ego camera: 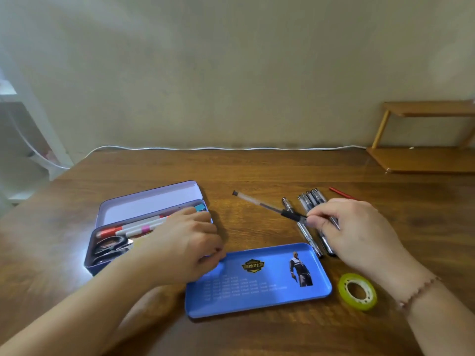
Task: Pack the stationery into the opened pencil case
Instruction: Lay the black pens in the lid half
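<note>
Pinching a clear gel pen point(267, 206) by its black grip between right hand point(359, 235) fingertips, lifted off the row of remaining pens point(312, 222), likely to carry it leftward. Bracing the open tin pencil case point(133, 227) with the left hand point(185, 242), fingers curled over its near-right corner, probably to stop it sliding. Already inside: scissors point(110, 246) and pink-banded markers point(144, 226). Lying beside: blue tray point(257, 281) printed with a gold badge and a figure, small text unreadable. Waiting nearby: green tape roll point(357, 291), red pencil point(341, 193).
</note>
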`<state>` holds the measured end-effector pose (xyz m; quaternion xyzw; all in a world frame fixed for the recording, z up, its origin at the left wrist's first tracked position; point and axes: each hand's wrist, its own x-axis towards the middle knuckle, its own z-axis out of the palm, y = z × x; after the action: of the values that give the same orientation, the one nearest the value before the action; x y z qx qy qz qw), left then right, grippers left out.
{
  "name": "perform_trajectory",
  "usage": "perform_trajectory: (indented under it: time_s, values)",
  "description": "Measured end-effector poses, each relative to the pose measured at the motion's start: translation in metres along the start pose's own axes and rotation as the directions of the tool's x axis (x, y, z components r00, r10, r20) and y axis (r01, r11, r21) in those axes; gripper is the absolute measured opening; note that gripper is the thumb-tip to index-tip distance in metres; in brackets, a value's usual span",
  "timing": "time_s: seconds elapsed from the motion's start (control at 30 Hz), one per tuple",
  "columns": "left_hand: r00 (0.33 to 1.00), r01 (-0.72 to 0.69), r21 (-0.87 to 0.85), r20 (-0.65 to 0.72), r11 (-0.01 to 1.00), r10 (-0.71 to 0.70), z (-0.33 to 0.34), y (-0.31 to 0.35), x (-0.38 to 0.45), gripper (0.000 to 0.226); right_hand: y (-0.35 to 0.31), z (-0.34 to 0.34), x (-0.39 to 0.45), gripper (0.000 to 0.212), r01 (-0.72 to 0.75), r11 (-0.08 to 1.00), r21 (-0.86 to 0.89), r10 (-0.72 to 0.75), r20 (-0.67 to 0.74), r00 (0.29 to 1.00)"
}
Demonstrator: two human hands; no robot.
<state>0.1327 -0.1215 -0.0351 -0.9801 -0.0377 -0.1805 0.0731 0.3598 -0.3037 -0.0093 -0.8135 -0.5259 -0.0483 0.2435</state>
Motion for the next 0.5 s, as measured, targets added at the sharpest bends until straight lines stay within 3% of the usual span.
perform_trajectory:
  time_s: [0.07,0.13,0.17,0.2,0.33,0.5]
  values:
    - [0.974,0.125,-0.099,-0.180,0.987,-0.141,-0.012,-0.005,0.006,0.024,0.000,0.000,-0.001,0.010,0.054,0.998,0.033,-0.055,0.029,0.998]
    - [0.840,0.240,-0.283,-0.418,0.928,-0.345,-0.025,-0.008,0.009,0.025,-0.003,0.002,-0.003,0.011,0.133,0.991,0.003,-0.133,0.085,0.987]
    - [0.787,0.252,-0.340,-0.472,0.906,-0.397,-0.028,-0.005,0.012,0.025,-0.006,0.004,-0.006,0.012,0.171,0.985,-0.010,-0.169,0.113,0.979]
    - [0.785,0.247,-0.354,-0.473,0.902,-0.400,-0.027,0.000,0.013,0.023,-0.009,0.006,-0.008,0.012,0.204,0.979,-0.023,-0.199,0.132,0.971]
    - [0.957,0.138,-0.245,-0.215,0.960,-0.193,0.002,0.023,0.007,0.024,-0.019,0.015,-0.012,0.020,0.282,0.957,-0.063,-0.271,0.150,0.951]
    - [0.994,0.098,-0.216,-0.032,0.972,-0.107,0.015,0.020,0.001,0.020,-0.022,0.023,-0.013,0.024,0.287,0.955,-0.081,-0.270,0.171,0.948]
